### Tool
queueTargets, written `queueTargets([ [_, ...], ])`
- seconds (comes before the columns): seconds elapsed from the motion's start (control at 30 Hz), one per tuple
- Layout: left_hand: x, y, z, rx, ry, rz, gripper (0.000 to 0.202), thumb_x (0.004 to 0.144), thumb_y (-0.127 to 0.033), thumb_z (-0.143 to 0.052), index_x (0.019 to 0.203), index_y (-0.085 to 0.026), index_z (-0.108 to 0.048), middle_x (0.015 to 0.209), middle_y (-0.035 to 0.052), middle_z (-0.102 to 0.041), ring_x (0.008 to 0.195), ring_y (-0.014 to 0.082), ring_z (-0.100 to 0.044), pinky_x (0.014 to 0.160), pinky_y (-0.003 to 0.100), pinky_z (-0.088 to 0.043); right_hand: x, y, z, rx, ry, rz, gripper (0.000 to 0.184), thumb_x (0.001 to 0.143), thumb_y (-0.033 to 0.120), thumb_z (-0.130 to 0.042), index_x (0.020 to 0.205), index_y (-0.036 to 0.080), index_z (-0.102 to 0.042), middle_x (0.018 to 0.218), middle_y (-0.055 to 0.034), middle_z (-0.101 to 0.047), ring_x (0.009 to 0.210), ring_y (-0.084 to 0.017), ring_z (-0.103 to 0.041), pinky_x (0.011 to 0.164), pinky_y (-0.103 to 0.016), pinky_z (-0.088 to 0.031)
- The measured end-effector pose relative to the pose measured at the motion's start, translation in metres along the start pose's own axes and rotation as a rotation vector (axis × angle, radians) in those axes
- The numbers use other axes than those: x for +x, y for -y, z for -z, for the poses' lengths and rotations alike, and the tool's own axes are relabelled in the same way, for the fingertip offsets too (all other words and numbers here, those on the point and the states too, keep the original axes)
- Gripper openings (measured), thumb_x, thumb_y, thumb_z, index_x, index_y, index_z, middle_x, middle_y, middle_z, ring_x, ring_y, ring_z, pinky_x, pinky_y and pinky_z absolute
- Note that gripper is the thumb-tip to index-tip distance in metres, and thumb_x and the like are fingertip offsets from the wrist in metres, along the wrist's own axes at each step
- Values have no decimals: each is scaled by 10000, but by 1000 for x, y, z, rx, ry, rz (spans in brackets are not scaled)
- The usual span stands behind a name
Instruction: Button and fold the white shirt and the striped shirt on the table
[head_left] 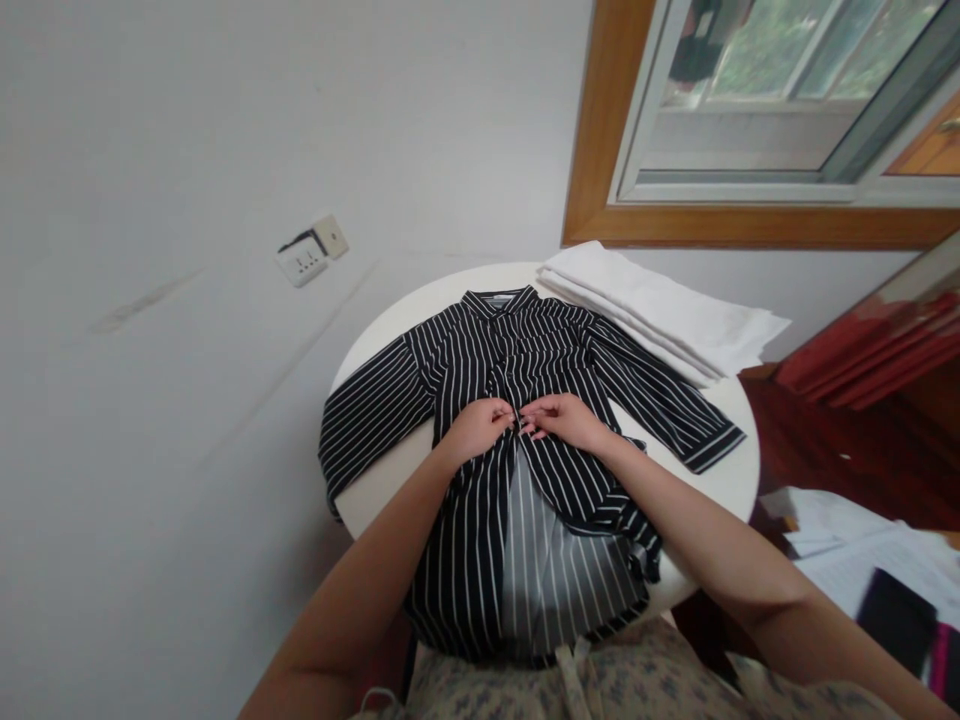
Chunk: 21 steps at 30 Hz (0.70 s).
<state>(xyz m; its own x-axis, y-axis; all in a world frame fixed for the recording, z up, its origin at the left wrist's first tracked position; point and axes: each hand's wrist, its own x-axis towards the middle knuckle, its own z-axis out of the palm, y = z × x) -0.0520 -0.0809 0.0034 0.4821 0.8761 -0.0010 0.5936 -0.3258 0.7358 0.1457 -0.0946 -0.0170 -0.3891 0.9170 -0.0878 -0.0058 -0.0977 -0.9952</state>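
From my remote seat, I see the striped shirt [469,375] spread on the worktop [397,470], collar [480,303] toward twelve o'clock, apparently so its front faces the left hand [480,428] and right hand [568,418], both pinching fabric mid-dial.

No lettering, brand, number or sign can be read. A small pale label [501,297] shows inside the collar [491,308] at the neck of the black-and-white striped shirt [469,350], but anything it bears is too small to make out. The white papers [889,560] at the lower right carry faint marks, too blurred to read as words or figures.
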Motion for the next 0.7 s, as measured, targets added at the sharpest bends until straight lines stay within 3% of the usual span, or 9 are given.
queueTargets([
  [0.37, -1, -1, 1, 30, 3, -29, 223, 857, -225, -472, 763, -165, -665, 768, 29, -701, 696, 149, -608, 700, 257, -441, 3, -8, -10, -235, -129, 151, 185, 765, 347, -673, 850, 185, -655, 876, -53, -641, 697, -169, -689, 455, -228, -559],
  [0.53, -1, -4, 2, 21, -17, -10, 399, 918, -385, -398, 714, -164, -661, 728, 40, -687, 652, 153, -582, 663, 271, -416, -1, -5, -12, -296, -162, 198, 172, 796, 328, -632, 865, 172, -657, 903, -74, -614, 686, -186, -686, 433, -257, -554],
  [0.7, -2, -5, 1, 64, -30, -25, 322, 884, -328, -455, 708, -156, -663, 675, 19, -655, 596, 135, -540, 602, 254, -372, -1, -4, -12, -324, -161, 209, 186, 804, 337, -630, 877, 171, -670, 904, -74, -623, 681, -178, -681, 446, -262, -559],
])
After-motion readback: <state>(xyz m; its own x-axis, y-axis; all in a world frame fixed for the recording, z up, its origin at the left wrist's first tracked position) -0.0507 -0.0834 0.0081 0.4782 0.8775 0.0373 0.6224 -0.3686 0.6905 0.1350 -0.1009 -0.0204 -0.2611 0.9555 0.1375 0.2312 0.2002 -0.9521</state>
